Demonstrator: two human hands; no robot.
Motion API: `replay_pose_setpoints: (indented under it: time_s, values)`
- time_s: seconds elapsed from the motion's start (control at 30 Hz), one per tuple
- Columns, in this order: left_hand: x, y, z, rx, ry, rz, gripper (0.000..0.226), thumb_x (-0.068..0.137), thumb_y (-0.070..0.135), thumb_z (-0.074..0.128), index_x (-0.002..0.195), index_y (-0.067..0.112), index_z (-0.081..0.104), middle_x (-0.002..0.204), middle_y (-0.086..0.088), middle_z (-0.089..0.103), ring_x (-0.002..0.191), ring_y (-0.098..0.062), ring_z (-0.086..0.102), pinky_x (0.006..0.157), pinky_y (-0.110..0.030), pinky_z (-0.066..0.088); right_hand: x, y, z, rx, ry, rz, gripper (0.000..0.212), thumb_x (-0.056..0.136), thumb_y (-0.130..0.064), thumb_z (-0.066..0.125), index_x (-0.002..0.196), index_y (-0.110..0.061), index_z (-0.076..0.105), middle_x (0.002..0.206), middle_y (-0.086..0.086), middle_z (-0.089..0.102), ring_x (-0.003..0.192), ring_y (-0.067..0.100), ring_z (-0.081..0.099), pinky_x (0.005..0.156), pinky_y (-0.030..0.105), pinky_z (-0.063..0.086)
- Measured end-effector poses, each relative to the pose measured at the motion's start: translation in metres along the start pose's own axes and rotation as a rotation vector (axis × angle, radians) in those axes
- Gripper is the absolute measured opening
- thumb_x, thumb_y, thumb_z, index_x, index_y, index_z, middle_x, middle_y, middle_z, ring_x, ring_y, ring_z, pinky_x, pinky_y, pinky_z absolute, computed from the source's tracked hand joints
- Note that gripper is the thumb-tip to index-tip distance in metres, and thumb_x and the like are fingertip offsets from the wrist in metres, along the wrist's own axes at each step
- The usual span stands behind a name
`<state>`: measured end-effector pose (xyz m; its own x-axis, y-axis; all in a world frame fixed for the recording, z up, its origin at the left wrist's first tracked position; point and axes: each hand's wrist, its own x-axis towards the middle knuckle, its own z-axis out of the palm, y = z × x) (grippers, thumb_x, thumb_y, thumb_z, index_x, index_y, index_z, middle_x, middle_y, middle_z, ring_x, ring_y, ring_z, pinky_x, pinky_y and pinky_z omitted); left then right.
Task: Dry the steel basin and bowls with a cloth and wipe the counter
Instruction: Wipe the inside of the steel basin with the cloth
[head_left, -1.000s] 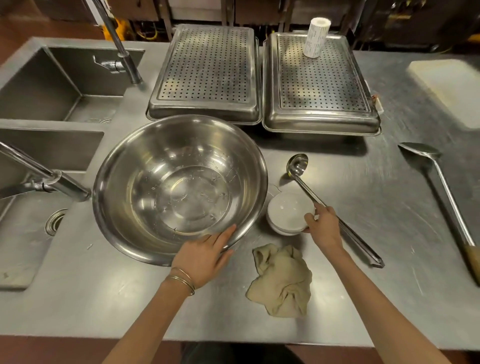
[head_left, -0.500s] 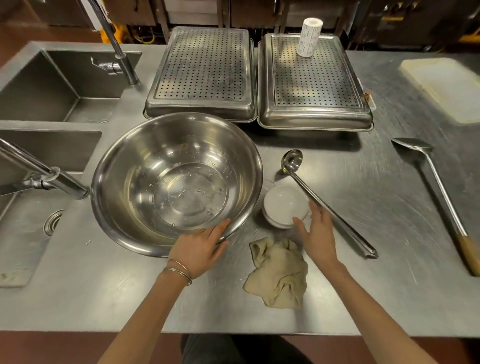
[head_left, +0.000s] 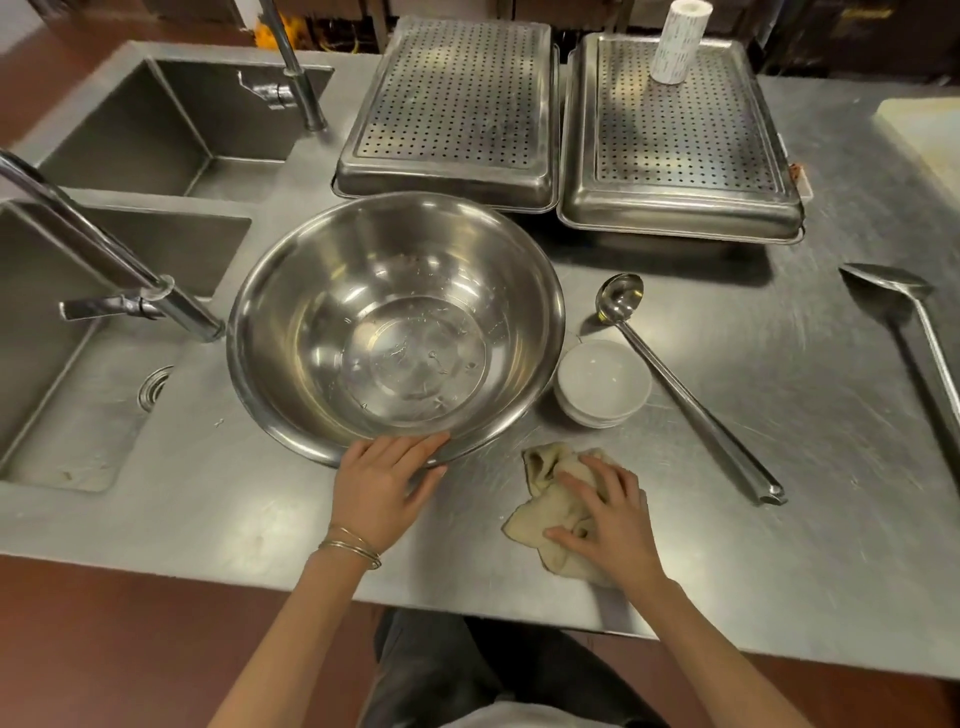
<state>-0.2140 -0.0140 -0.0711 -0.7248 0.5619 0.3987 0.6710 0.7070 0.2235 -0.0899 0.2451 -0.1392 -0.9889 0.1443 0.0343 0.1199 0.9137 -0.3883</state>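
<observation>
Both grips closed: left hand (head_left: 382, 488) on the basin (head_left: 395, 332) rim, right hand (head_left: 608, 514) on the cloth (head_left: 540, 501) (near the counter (head_left: 467, 577) edge).
</observation>
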Motion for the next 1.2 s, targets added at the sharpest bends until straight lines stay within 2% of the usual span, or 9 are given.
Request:
replay_pose_setpoints:
  time_s: [0.1, 0.27, 0.47, 0.63, 0.7, 0.87, 1.0, 1.13, 1.2]
  values:
    - [-0.004, -0.004, -0.004, -0.016, -0.033, -0.001, 0.038, 0.094, 0.045, 0.036, 0.114, 0.028, 0.064, 0.092, 0.012, 0.068, 0.080, -0.013, 0.060, 0.070, -0.028, 0.038, 0.003, -0.003, -0.003, 0.110, 0.013, -0.014, 0.050, 0.067, -0.059, 0.057, 0.111, -0.033, 0.057, 0.119, 0.002, 0.046, 0.102, 0.021, 0.041, 0.078, 0.038, 0.051]
    - [-0.011, -0.015, -0.011, -0.026, -0.068, 0.031, 0.038, 0.095, 0.045, 0.036, 0.116, 0.028, 0.063, 0.090, 0.012, 0.068, 0.079, -0.012, 0.059, 0.072, -0.024, 0.035, -0.002, -0.018, -0.040, 0.305, 0.068, -0.074, 0.045, 0.068, -0.052, 0.062, 0.111, -0.040, 0.054, 0.115, -0.017, 0.040, 0.102, 0.013, 0.050, 0.080, 0.019, 0.040]
    - [-0.017, -0.030, -0.025, -0.069, -0.149, 0.051, 0.037, 0.094, 0.046, 0.037, 0.119, 0.030, 0.060, 0.092, 0.011, 0.067, 0.080, -0.013, 0.059, 0.071, -0.024, 0.036, 0.025, -0.083, -0.113, 0.460, 0.206, -0.233, 0.041, 0.067, -0.036, 0.072, 0.107, -0.033, 0.063, 0.115, -0.010, 0.048, 0.108, 0.008, 0.052, 0.089, 0.015, 0.041]
    - [-0.026, -0.056, -0.040, -0.122, -0.208, 0.096, 0.032, 0.092, 0.044, 0.043, 0.115, 0.032, 0.062, 0.098, 0.016, 0.065, 0.087, -0.007, 0.056, 0.080, -0.019, 0.032, 0.079, -0.150, -0.163, 0.549, 0.380, -0.327, 0.038, 0.066, -0.023, 0.075, 0.102, -0.025, 0.065, 0.107, 0.005, 0.053, 0.103, 0.001, 0.050, 0.090, 0.010, 0.036]
    - [-0.028, -0.068, -0.047, -0.153, -0.248, 0.116, 0.032, 0.093, 0.045, 0.042, 0.117, 0.034, 0.060, 0.099, 0.019, 0.064, 0.087, -0.003, 0.054, 0.083, -0.018, 0.032, 0.109, -0.170, -0.161, 0.560, 0.391, -0.313, 0.041, 0.066, -0.018, 0.077, 0.104, -0.026, 0.063, 0.106, 0.004, 0.052, 0.102, -0.003, 0.048, 0.090, 0.009, 0.034]
    - [-0.028, -0.100, -0.059, -0.186, -0.280, 0.144, 0.033, 0.095, 0.044, 0.036, 0.111, 0.035, 0.064, 0.094, 0.022, 0.064, 0.088, -0.002, 0.053, 0.088, -0.020, 0.030, 0.176, -0.187, -0.085, 0.492, 0.198, -0.182, 0.039, 0.071, -0.018, 0.078, 0.108, -0.023, 0.065, 0.106, -0.007, 0.045, 0.098, 0.004, 0.047, 0.085, 0.007, 0.035]
    - [-0.021, -0.150, -0.065, -0.108, -0.179, 0.078, 0.045, 0.097, 0.045, 0.026, 0.099, 0.031, 0.069, 0.095, 0.017, 0.067, 0.098, -0.008, 0.056, 0.103, -0.023, 0.023, 0.199, -0.174, -0.008, 0.308, -0.041, -0.104, 0.043, 0.075, -0.020, 0.075, 0.115, -0.024, 0.060, 0.114, 0.000, 0.045, 0.110, 0.023, 0.046, 0.096, 0.036, 0.037]
    - [-0.001, -0.202, -0.068, -0.011, -0.205, -0.079, 0.051, 0.095, 0.050, 0.024, 0.108, 0.025, 0.067, 0.124, 0.003, 0.060, 0.129, -0.017, 0.039, 0.115, -0.032, 0.011, 0.208, -0.167, 0.026, 0.096, -0.377, 0.056, 0.060, 0.077, -0.043, 0.068, 0.131, -0.037, 0.043, 0.145, 0.001, 0.024, 0.134, 0.028, 0.018, 0.108, 0.052, 0.023]
    - [0.015, -0.217, -0.066, 0.011, -0.246, -0.146, 0.057, 0.090, 0.053, 0.030, 0.126, 0.018, 0.057, 0.145, -0.005, 0.041, 0.139, -0.019, 0.023, 0.116, -0.032, 0.008, 0.213, -0.171, 0.035, 0.078, -0.440, 0.094, 0.082, 0.070, -0.062, 0.065, 0.140, -0.040, 0.026, 0.152, 0.002, 0.009, 0.138, 0.033, 0.005, 0.108, 0.059, 0.020]
